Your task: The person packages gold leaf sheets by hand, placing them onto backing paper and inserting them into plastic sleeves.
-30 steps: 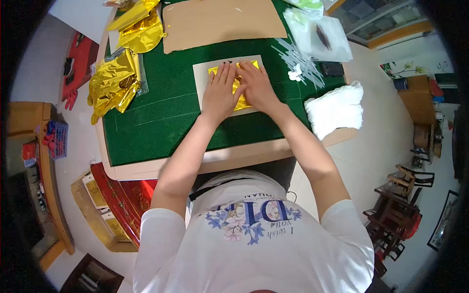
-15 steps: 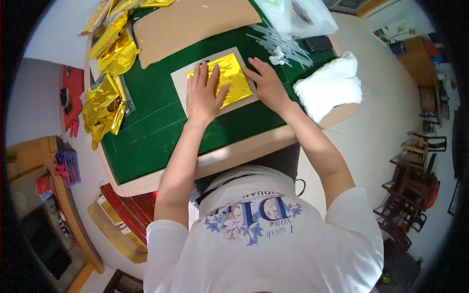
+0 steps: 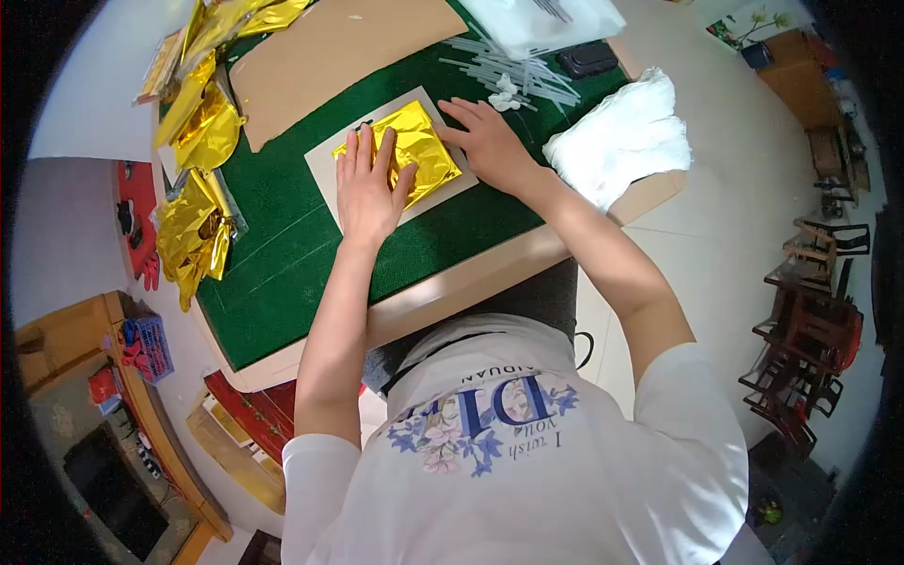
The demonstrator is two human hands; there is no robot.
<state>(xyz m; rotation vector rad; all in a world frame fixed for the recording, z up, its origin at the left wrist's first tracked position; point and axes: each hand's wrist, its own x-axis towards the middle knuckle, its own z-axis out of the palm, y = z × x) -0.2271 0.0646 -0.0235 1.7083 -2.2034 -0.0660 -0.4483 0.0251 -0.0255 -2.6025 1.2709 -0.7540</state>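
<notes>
Left hand (image 3: 372, 202) open and palm down on the left part of the gold foil (image 3: 424, 155), fingers extended and slightly spread, thumb out to the side, with no grip closed around anything. Right hand (image 3: 494, 151) also open, fingers loosely stretched and a little bent, at the right edge of the grey board (image 3: 443, 193), with nothing seen in its grasp; contact with the foil or board impossible to tell. Gold foil lying flat and lightly creased on the grey board, in turn set at a slant on the green table cover (image 3: 282, 245). Beyond the board, a large brown cardboard sheet (image 3: 339, 56); farther right, scattered clear strips (image 3: 537, 80) with a small white scrap (image 3: 505, 92) among them, a black case (image 3: 589, 60) and a white plastic bag (image 3: 537, 24). Near the right forearm, a bunched white cloth (image 3: 621, 137). Along the left side, crumpled gold pieces (image 3: 193, 226).
</notes>
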